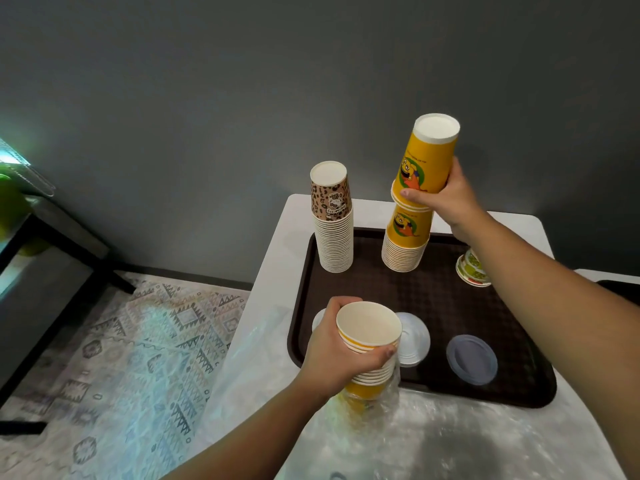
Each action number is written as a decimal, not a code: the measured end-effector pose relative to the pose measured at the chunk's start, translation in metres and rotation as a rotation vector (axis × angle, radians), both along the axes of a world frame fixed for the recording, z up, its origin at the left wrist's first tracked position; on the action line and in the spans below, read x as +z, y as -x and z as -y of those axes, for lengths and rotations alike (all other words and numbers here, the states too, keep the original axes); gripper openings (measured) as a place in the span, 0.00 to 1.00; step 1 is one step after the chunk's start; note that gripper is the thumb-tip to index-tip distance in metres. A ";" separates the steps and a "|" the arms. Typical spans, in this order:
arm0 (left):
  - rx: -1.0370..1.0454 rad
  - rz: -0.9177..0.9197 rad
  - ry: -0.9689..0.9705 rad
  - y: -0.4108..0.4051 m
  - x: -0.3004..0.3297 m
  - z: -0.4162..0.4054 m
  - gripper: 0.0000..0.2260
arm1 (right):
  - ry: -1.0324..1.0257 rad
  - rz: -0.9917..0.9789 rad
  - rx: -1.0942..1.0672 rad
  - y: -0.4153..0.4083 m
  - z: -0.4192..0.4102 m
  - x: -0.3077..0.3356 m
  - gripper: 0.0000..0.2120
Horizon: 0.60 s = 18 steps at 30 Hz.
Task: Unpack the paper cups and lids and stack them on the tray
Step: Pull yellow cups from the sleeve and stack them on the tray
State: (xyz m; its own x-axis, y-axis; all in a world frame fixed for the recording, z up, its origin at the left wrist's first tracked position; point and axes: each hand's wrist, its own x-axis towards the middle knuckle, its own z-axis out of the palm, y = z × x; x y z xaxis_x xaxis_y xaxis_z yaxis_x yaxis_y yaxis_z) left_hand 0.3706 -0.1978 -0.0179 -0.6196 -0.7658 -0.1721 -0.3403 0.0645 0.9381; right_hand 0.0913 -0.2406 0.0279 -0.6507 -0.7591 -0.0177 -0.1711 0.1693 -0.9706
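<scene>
A dark brown tray [433, 299] lies on a white table. My right hand [446, 199] grips a small upside-down stack of yellow cartoon cups [427, 157] just above a taller yellow stack [405, 244] standing at the tray's back. My left hand [343, 348] holds an upright stack of yellow cups [369, 332], mouth up, its lower end in a clear plastic sleeve [370, 407]. A leopard-print cup stack [332, 220] stands upside down at the back left. White lids [414, 336] and a grey lid [471, 358] lie at the tray's front.
A short stack of green-printed cups [472, 268] stands at the tray's right edge, partly behind my right forearm. Crumpled clear plastic wrap [433, 441] covers the table's near side. A patterned rug [138, 358] lies on the floor to the left. A grey wall is close behind.
</scene>
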 end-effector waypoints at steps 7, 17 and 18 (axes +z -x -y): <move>-0.011 -0.004 0.003 -0.001 0.000 0.001 0.35 | 0.039 -0.113 -0.075 -0.004 0.000 -0.009 0.33; -0.031 0.005 0.022 -0.003 -0.002 0.001 0.34 | -0.242 -0.431 -0.007 -0.011 0.002 -0.011 0.33; -0.034 0.005 0.021 -0.003 -0.002 0.001 0.34 | -0.272 -0.512 -0.029 -0.013 -0.002 -0.008 0.36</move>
State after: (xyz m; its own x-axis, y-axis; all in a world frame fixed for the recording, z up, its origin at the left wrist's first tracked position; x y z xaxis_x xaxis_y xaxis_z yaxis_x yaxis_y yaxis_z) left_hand 0.3739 -0.1985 -0.0198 -0.6443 -0.7481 -0.1590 -0.3422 0.0960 0.9347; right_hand 0.1040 -0.2382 0.0200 -0.6484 -0.7529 0.1125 -0.5985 0.4128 -0.6866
